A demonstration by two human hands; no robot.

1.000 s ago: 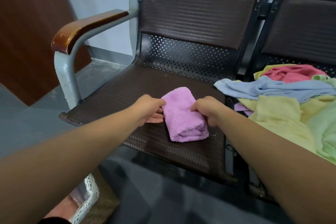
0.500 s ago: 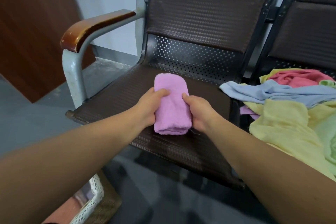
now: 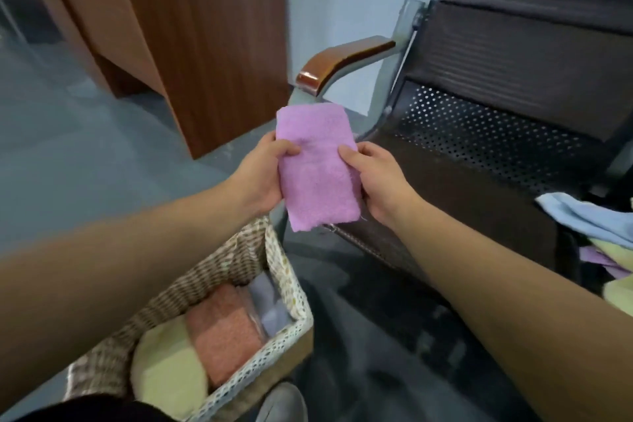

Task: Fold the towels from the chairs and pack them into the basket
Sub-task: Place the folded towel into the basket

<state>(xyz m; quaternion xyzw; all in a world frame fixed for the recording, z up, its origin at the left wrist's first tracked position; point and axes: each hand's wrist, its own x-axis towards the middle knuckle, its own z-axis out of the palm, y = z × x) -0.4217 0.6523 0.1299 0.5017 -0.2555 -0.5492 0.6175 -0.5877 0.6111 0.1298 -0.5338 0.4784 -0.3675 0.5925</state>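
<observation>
A folded purple towel (image 3: 317, 164) is held in the air between my two hands, left of the chair seat (image 3: 462, 202) and above the floor. My left hand (image 3: 263, 175) grips its left edge with the thumb on top. My right hand (image 3: 376, 181) grips its right edge the same way. Below, at the lower left, stands a woven basket (image 3: 284, 271) with a lace-trimmed lining. Inside it lie a folded yellow towel (image 3: 168, 373), an orange one (image 3: 222, 329) and a grey-blue one (image 3: 270, 305). My left forearm hides part of the basket.
Loose towels, light blue (image 3: 582, 216) on top of yellow and purple ones, lie at the right edge on the neighbouring seat. The chair's wooden armrest (image 3: 342, 60) rises behind the purple towel. A brown wooden panel (image 3: 191, 44) stands at the back left on grey floor.
Both hands lifted the purple towel off the chair seat and carried it left, off the seat. My view swung left and down, bringing the basket into sight.
</observation>
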